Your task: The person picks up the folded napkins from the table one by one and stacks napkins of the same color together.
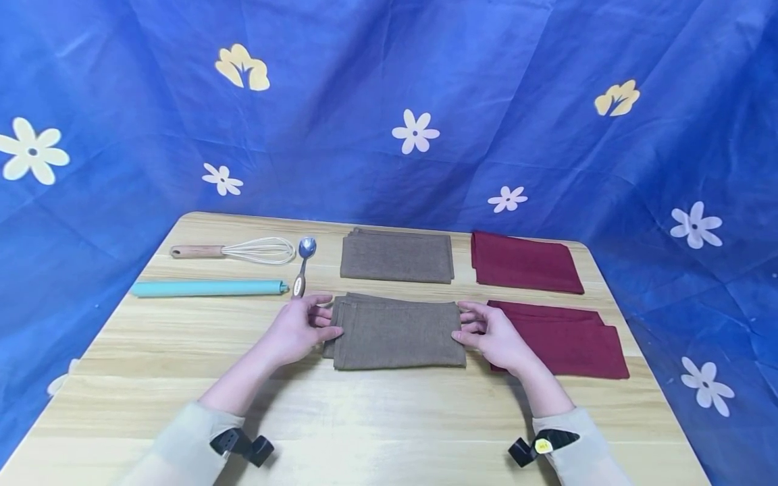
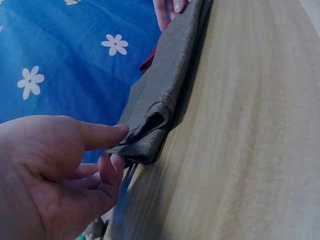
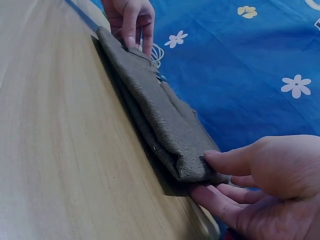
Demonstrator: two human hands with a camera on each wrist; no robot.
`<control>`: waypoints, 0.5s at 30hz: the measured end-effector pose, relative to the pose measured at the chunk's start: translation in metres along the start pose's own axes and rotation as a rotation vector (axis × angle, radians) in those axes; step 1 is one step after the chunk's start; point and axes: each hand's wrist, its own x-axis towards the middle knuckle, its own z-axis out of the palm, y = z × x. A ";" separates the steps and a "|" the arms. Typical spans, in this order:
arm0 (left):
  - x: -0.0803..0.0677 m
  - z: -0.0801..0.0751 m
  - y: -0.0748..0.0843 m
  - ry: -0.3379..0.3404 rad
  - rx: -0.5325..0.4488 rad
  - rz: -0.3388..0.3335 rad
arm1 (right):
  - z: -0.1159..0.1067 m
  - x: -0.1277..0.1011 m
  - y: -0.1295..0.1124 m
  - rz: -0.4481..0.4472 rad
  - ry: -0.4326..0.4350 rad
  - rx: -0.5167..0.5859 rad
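A folded grey-brown cloth (image 1: 398,335) lies near the middle of the wooden table, its layers slightly offset at the left end. My left hand (image 1: 302,329) pinches its left end, thumb on top and fingers beneath, as the left wrist view shows at the cloth's corner (image 2: 150,127). At the opposite end my right hand (image 1: 495,335) pinches the cloth in the same way; in the right wrist view the thumb presses the top layer and the fingers (image 3: 215,197) sit under the edge.
Behind lies another folded grey-brown cloth (image 1: 396,256). Two folded dark red cloths, a back one (image 1: 525,262) and a front one (image 1: 565,344), are on the right. At the left are a whisk (image 1: 243,251), a spoon (image 1: 306,250) and a turquoise rod-shaped item (image 1: 209,289).
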 end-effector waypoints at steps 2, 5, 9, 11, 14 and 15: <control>0.001 0.001 0.001 0.002 -0.010 -0.015 | 0.001 0.000 0.000 -0.004 0.003 -0.003; 0.002 0.003 0.002 -0.002 -0.027 -0.027 | 0.002 0.002 0.000 -0.006 0.006 -0.013; 0.005 0.005 0.001 -0.015 -0.067 -0.034 | 0.003 0.003 0.003 -0.002 0.014 -0.026; 0.006 0.006 0.000 -0.019 -0.081 -0.036 | 0.004 0.004 0.004 0.004 0.018 -0.027; 0.006 0.008 0.000 -0.017 -0.079 -0.027 | 0.004 0.004 0.003 0.010 0.019 -0.018; 0.006 0.009 0.000 -0.016 -0.066 -0.018 | 0.005 0.004 0.003 0.013 0.021 -0.017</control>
